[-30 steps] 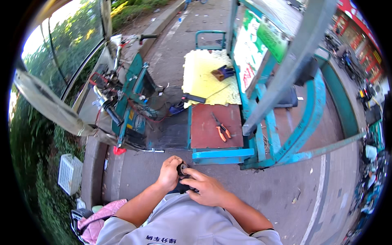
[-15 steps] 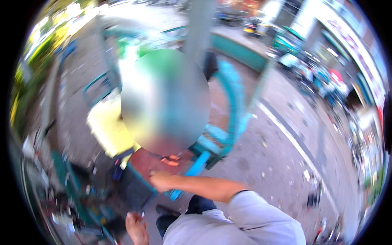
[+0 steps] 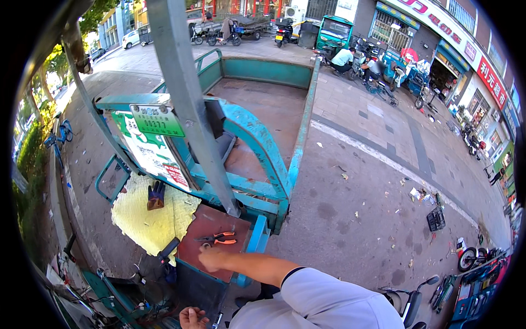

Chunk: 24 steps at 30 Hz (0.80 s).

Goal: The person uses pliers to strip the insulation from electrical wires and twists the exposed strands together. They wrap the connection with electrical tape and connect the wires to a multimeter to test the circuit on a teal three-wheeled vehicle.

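Note:
My right hand (image 3: pixel 212 258) reaches onto the reddish-brown board (image 3: pixel 204 216), fingers pinched at a small round object (image 3: pixel 206 246) too small to make out. Just beyond lie pliers with orange handles (image 3: pixel 222 238). My left hand (image 3: pixel 192 318) is low at the frame's bottom, fingers loosely curled and apart, holding nothing visible. A yellow foam pad (image 3: pixel 137 214) beside the board carries a dark glove (image 3: pixel 155 196); a black handle-like piece (image 3: pixel 169 249) lies at its near edge.
The teal tricycle's bed (image 3: pixel 266 112) and grey post (image 3: pixel 186 93) stand ahead, its handlebar assembly (image 3: pixel 109 296) lower left. Two people (image 3: pixel 342 60) crouch among parked vehicles by shops. A black crate (image 3: pixel 435 218) and scooters sit on the pavement at right.
My view has swung right. My hands, together around a dark object a second ago, are now apart; the right has moved onto the board, the left hangs low.

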### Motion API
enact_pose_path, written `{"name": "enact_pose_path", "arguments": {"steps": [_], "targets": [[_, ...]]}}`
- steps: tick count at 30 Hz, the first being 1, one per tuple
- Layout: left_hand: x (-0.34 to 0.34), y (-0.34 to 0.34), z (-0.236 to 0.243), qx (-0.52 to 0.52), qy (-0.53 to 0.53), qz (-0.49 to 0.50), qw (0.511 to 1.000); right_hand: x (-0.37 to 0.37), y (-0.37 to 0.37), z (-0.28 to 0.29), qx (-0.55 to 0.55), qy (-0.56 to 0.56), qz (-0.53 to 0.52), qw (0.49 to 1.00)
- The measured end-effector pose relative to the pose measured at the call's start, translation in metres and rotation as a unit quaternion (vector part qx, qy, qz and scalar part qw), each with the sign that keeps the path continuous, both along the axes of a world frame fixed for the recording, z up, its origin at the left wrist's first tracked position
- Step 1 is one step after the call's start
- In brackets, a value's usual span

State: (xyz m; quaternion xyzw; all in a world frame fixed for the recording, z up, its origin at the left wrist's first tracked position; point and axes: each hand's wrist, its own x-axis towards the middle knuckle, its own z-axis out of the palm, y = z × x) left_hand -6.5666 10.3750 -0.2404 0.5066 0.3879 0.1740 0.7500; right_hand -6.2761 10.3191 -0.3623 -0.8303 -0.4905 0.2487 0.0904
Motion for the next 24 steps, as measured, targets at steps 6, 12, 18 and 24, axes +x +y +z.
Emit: {"name": "enact_pose_path", "arguments": {"steps": [6, 12, 18, 24], "targets": [[0.037, -0.019, 0.033, 0.298, -0.011, 0.028, 0.954, -0.051, -0.023, 0.119, 0.161, 0.551, -0.026, 0.818], [0.089, -0.079, 0.082, 0.446, -0.032, 0.021, 0.894, -0.064, -0.090, 0.165, 0.206, 0.714, 0.028, 0.669], [0.120, -0.139, 0.101, 0.443, -0.050, 0.040, 0.894, -0.040, -0.148, 0.173, 0.221, 0.722, 0.050, 0.653], [0.144, -0.179, 0.100, 0.466, -0.057, 0.011, 0.883, -0.019, -0.196, 0.164, 0.222, 0.748, -0.013, 0.626]]}}
